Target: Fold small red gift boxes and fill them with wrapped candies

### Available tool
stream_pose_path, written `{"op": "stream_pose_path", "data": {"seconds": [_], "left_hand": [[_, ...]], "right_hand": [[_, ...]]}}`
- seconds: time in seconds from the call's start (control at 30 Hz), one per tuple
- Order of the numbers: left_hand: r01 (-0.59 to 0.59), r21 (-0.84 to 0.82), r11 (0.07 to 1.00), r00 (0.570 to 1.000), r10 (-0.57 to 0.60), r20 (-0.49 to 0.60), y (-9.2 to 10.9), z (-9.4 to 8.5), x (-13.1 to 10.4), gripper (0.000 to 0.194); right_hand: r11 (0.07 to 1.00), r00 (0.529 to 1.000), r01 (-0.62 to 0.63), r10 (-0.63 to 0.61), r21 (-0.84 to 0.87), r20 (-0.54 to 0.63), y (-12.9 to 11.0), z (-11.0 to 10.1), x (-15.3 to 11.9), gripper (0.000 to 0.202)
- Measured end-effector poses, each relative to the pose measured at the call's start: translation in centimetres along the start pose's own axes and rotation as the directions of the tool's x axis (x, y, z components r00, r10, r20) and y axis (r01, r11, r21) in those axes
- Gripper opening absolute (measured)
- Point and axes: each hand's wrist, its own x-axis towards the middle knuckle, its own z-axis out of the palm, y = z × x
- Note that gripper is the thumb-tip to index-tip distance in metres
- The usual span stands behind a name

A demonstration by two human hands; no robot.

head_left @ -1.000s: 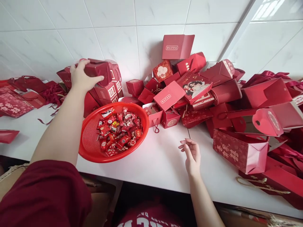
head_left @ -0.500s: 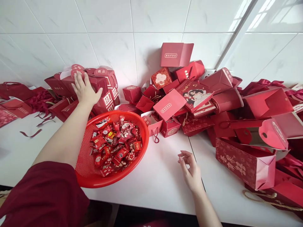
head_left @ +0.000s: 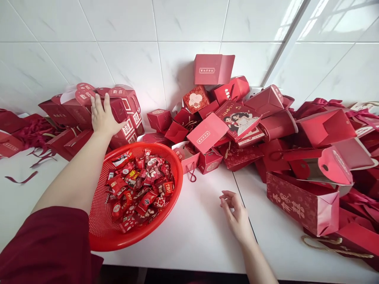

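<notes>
My left hand (head_left: 105, 118) rests with spread fingers on the front of stacked dark red gift boxes (head_left: 134, 100) at the back left, some printed with double-happiness squares. It appears to touch them without gripping any. Close in front of that arm, a red plastic basket (head_left: 174, 201) holds many wrapped red candies (head_left: 142, 185). My right hand (head_left: 235, 215) hovers or rests above the white table (head_left: 192, 228), right of the basket. Its fingers are loosely bent, with a gap to the thumb and nothing visible between them. Beyond it stands a small pink open box (head_left: 189, 159).
A heap of red boxes and bags (head_left: 237, 118) lines the tiled wall (head_left: 183, 23), reaching far right. A large patterned box (head_left: 299, 203) lies near my right forearm, beside a rope-handled bag (head_left: 352, 244). Dark red ribbons (head_left: 34, 128) lie at the left.
The view has swung slightly right, so most things sit farther left in the picture. My left hand has slid a little right across the stacked boxes. My right hand is nearly still.
</notes>
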Motion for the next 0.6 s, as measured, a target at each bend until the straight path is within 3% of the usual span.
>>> {"op": "stream_pose_path", "data": {"seconds": [0.23,0.4,0.5,0.6], "left_hand": [[0.015,0.023,1.000,1.000,-0.015,0.020,-0.5,0.9,1.1,0.129],[0.067,0.114,0.991,0.992,-0.079,0.098,-0.6,0.4,1.9,0.117],[0.053,0.136,0.989,0.994,-0.065,0.084,0.8,-0.1,1.5,0.109],[0.031,0.119,0.992,0.990,-0.047,0.132,4.4,0.1,0.0,0.103]], "right_hand": [[1.000,1.000,-0.012,0.012,0.021,0.004,-0.2,0.1,0.2,0.032],[0.999,1.000,-0.016,0.015,0.036,0.025,-0.5,0.0,0.1,0.031],[0.999,0.999,0.000,-0.002,0.042,0.042,-0.4,0.1,0.2,0.031],[0.998,0.997,0.030,-0.033,0.047,0.065,-0.2,0.2,0.3,0.036]]}}
